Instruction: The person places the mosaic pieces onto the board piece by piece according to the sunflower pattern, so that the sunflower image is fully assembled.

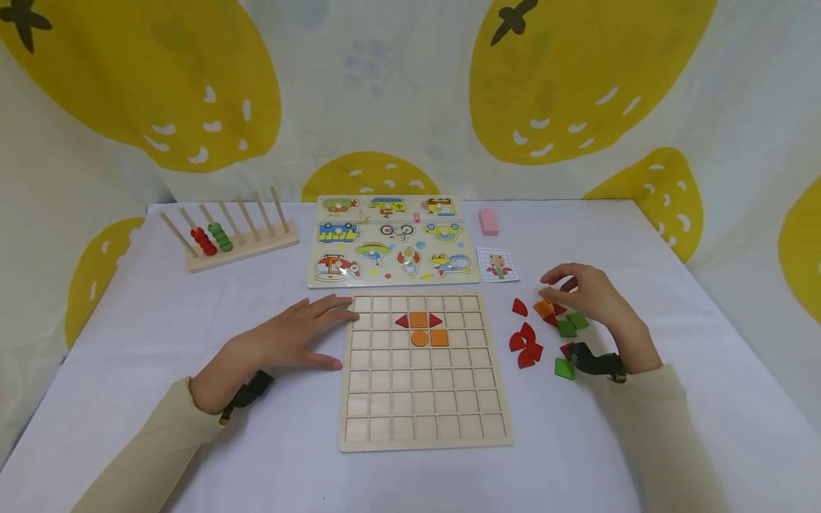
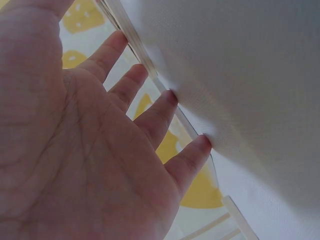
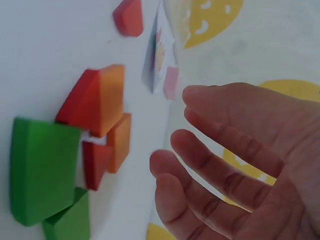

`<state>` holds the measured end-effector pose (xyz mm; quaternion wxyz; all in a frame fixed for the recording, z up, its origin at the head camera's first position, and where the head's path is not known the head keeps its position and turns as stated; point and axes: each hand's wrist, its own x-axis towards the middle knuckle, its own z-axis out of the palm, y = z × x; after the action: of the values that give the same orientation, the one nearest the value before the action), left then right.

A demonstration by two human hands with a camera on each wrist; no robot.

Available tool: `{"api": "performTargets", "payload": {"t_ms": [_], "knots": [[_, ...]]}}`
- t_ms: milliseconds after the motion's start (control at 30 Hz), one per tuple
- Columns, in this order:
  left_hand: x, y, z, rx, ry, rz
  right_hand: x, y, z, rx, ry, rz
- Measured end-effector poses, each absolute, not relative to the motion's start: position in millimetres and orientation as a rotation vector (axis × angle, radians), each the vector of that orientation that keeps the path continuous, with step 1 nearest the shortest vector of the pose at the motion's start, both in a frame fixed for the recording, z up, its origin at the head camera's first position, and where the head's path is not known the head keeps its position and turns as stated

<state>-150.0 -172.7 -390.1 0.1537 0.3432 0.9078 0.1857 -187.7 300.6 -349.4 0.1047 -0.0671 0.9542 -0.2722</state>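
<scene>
The left hand (image 1: 291, 338) lies flat, fingers straight, fingertips against the left edge of the grid board (image 1: 423, 370), apparently steadying it. The right hand (image 1: 586, 292) hovers with loosely curved fingers, holding nothing, over a heap of coloured blocks (image 1: 558, 317) at three o'clock from the board; an orange block (image 1: 544, 308) lies nearest its fingertips. Red pieces (image 1: 526, 345) are scattered between heap and board. An orange-and-red figure (image 1: 421, 328) sits in the board's upper cells. At twelve o'clock on the worktop (image 1: 128, 370) lie a vehicle puzzle (image 1: 391, 242), a pattern card (image 1: 498, 264) and a bead rack (image 1: 234, 235).
</scene>
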Motion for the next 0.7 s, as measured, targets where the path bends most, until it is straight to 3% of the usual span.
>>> {"api": "performTargets", "payload": {"t_ms": [700], "knots": [[-148.5,-171.7,-387.3,0.987,2.592,0.556,-195.9,311.5,-370.2,-0.148,2.773,-0.758]]}}
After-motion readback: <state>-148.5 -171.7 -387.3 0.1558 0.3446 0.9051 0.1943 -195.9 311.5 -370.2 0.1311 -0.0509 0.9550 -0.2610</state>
